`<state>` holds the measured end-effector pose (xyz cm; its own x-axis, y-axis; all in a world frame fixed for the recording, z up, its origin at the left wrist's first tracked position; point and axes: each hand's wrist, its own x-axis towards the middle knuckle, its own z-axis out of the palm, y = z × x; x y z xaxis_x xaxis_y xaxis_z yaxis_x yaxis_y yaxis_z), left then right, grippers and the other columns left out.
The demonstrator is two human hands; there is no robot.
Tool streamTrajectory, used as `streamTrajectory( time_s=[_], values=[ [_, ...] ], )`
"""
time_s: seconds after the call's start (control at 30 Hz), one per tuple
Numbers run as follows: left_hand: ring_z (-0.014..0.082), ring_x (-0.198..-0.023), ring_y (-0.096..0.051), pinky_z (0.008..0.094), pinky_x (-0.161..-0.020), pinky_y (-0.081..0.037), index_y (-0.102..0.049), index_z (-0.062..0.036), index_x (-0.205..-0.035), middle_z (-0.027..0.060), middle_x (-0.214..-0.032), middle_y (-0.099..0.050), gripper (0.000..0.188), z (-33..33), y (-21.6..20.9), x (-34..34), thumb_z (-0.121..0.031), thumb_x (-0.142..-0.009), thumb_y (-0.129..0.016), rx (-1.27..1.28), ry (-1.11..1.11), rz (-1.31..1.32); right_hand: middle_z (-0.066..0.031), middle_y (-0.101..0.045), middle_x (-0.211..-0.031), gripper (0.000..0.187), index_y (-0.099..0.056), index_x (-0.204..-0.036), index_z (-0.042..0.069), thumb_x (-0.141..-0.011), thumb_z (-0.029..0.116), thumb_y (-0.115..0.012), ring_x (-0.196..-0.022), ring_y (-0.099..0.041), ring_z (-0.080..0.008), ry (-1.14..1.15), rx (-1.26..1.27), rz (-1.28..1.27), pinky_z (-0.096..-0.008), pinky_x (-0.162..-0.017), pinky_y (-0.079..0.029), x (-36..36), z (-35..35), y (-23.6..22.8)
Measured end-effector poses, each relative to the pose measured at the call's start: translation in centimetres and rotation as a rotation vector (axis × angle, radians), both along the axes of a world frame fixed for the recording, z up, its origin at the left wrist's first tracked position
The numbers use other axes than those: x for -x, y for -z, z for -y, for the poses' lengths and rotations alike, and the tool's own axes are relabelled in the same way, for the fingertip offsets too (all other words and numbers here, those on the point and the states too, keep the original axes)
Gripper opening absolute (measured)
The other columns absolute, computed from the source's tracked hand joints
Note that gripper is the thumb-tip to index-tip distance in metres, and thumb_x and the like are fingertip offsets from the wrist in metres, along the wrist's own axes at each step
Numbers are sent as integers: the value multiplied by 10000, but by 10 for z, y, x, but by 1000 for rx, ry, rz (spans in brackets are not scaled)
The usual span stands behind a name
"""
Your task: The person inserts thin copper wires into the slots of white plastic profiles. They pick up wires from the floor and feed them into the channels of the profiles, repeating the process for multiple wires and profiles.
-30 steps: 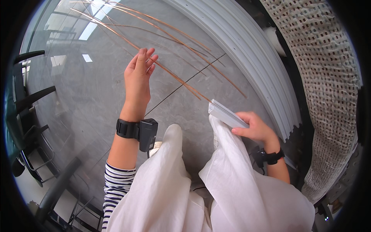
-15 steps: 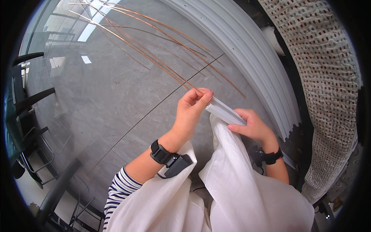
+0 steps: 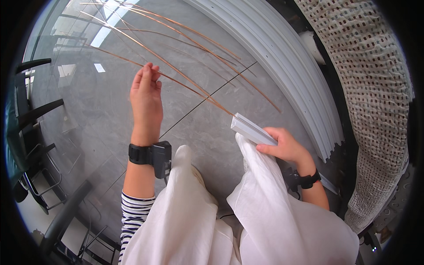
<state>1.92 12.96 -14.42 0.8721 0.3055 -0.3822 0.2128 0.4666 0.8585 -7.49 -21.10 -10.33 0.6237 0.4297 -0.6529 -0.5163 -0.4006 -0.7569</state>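
My left hand (image 3: 146, 95) is raised over the floor, thumb and fingers closed around a thin copper-coloured rod (image 3: 182, 84). That rod slants down to the near end of a white grooved channel strip (image 3: 248, 127). A second copper-coloured rod (image 3: 176, 69) also runs to that end; whether the tips sit inside the groove is too small to tell. My right hand (image 3: 287, 145) grips the strip farther along, thumb on the near side, above my white-clothed knee. Its far part is hidden by the hand.
More copper-coloured rods (image 3: 247, 80) lie on the grey tiled floor (image 3: 110, 115). Long white ribbed strips (image 3: 282, 66) curve along the right. Beyond them is a piece of furniture under a woven checked cover (image 3: 357, 57). Black chair parts (image 3: 39, 110) stand at the left.
My left hand has left the strip's end and moved left and away along the rod, lifting it apart from the other one. My right hand and the strip have shifted slightly left.
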Motion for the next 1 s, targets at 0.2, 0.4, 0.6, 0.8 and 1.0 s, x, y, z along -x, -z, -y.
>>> streamTrajectory(
  time_s=[0.2,0.4,0.6,0.8,1.0],
  values=[
    [98,-959,-590,256,-867,-424,-645,-68,-992,25,-1026,-674,147,104,-7,73,-205,-960,-601,29,371,-58,-89,-689,-963,404,-653,-1085,-22,-809,258,-747,-900,-622,-146,22,14,80,-292,-814,-486,-3,-4,0],
    [65,-848,-561,227,-793,-445,-638,-14,-1127,26,-1018,-667,271,74,-17,24,-207,-937,-644,-89,92,-65,-91,-692,-974,407,-656,-1087,-19,-803,257,-749,-904,-623,-146,20,43,56,-290,-819,-486,-9,-2,-5],
    [32,-774,-526,180,-711,-429,-628,-4,-1146,17,-944,-660,290,-14,-25,-35,-227,-962,-613,-123,-89,112,-94,-693,-970,401,-659,-1080,-17,-801,255,-753,-902,-626,-149,43,0,62,-292,-818,-487,-5,-5,-1],
    [67,-841,-536,223,-799,-420,-638,-56,-988,23,-988,-668,180,59,-10,20,-232,-956,-623,-38,190,-25,-94,-694,-968,392,-659,-1075,-19,-801,244,-755,-899,-628,-150,46,14,77,-294,-816,-488,-6,-8,-3],
    [87,-933,-534,240,-823,-417,-630,-77,-1104,33,-1145,-615,236,109,-19,57,-265,-964,-602,-86,297,-92,-93,-694,-970,401,-658,-1082,-18,-798,249,-757,-903,-628,-151,29,41,62,-295,-817,-487,-12,-6,-9]
  ],
)
